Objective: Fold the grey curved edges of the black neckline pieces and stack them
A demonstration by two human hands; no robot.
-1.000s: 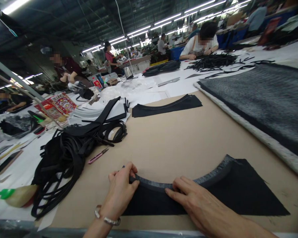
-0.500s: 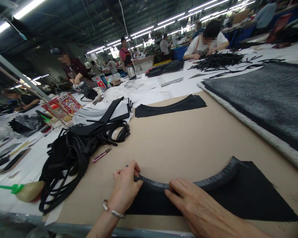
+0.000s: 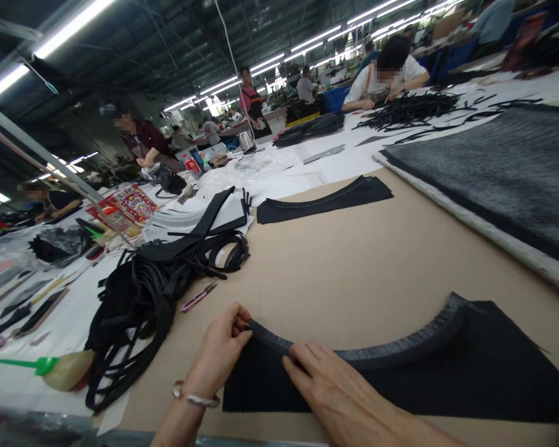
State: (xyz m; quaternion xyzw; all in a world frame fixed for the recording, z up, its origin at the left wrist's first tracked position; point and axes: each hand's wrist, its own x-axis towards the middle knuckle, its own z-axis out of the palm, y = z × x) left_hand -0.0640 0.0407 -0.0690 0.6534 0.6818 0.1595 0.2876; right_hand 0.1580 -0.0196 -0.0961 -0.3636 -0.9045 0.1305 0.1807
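Note:
A black fabric piece (image 3: 438, 385) with a curved upper edge lies flat on brown paper in front of me. Along that curve runs a narrow grey-black folded strip (image 3: 391, 354). My left hand (image 3: 221, 344), with a silver bangle at the wrist, pinches the left end of the curved edge between thumb and fingers. Just to its right, my right hand (image 3: 330, 379) rests on the fabric, its bent fingertips pressing on the strip. A second black curved piece (image 3: 326, 198) lies farther back on the paper.
Left of the paper are a heap of black strips (image 3: 144, 292), pink thread snips (image 3: 199, 297) and a green-nozzled bottle (image 3: 68, 370). A thick grey textile (image 3: 494, 167) covers the right side. Across the table a person (image 3: 386, 74) bends over cut black strips.
My right hand has slid left along the curved edge, closer to my left hand. The left hand has also shifted slightly left, still pinching the edge. The view has tilted a little.

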